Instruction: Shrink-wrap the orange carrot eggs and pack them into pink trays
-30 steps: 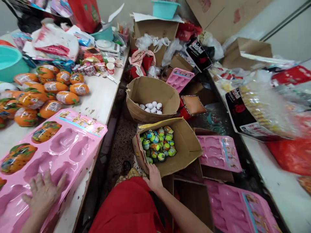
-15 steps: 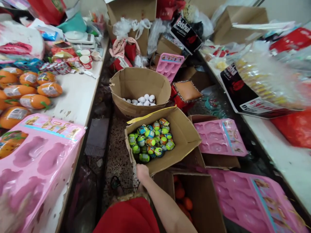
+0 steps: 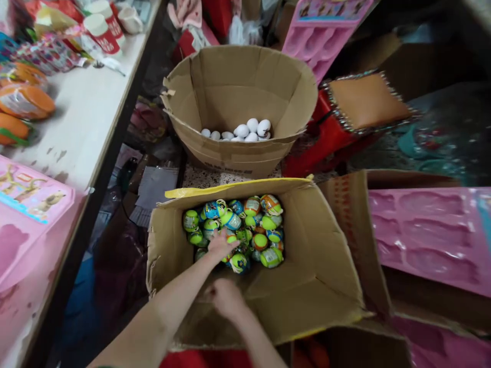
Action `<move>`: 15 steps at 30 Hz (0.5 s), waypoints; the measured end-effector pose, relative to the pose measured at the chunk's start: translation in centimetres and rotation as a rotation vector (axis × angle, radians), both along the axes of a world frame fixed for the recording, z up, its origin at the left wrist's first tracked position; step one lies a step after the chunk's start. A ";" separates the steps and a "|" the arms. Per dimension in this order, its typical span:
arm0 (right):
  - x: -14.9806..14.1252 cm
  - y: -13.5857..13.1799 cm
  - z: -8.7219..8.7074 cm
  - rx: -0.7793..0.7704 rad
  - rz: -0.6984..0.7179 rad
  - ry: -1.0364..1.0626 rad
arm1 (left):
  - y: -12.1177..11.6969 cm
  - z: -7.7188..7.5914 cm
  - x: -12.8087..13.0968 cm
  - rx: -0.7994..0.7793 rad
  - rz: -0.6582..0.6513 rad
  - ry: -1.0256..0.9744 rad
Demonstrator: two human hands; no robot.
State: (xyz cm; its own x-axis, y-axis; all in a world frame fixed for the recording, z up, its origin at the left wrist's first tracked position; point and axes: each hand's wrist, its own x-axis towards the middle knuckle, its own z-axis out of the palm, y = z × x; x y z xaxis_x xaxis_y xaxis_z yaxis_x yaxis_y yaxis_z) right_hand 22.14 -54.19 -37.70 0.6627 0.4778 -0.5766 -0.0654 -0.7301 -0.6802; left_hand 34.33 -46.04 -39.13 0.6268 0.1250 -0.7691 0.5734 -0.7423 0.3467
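Observation:
A cardboard box (image 3: 330, 266) on the floor holds several small colourful wrapped eggs (image 3: 245, 225), heaped at its far side. My left hand (image 3: 220, 244) reaches into the box from the lower left, its fingers spread and lying on the eggs. My right hand (image 3: 226, 299) is lower down, over the box's near inner cardboard. It is blurred and looks curled, and I cannot see anything in it.
Behind stands a rounded cardboard box (image 3: 238, 82) with several white eggs (image 3: 245, 130). A white table (image 3: 80, 122) on the left carries a pink moulded tray (image 3: 23, 225), orange packs (image 3: 23, 99) and paper cups (image 3: 100, 25). More pink trays (image 3: 433, 230) lie at right, by a red stool (image 3: 333, 138).
The view has dropped closer to the box of colourful eggs. My left hand left the pink tray on the table and now rests on the eggs. My right hand moved off the box's near edge.

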 end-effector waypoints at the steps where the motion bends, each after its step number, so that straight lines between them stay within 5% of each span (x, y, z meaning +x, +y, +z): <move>1: 2.4 -3.0 -2.0 -0.092 -0.041 0.001 | -1.1 -2.9 0.5 0.010 0.027 0.045; 4: 10.8 -8.0 -8.2 -0.304 -0.194 -0.100 | -2.3 -9.6 1.0 0.025 0.122 0.162; 8: 18.4 -4.3 -15.0 -0.266 -0.178 -0.179 | -0.5 -13.8 -0.5 -0.030 0.249 0.236; 12: 18.7 0.7 -18.1 -0.266 -0.293 -0.118 | 3.8 -13.1 -3.9 -0.207 0.414 0.254; 15: 17.0 -0.1 -16.4 -0.115 -0.545 0.050 | 7.2 -9.5 -5.8 -0.413 0.620 0.279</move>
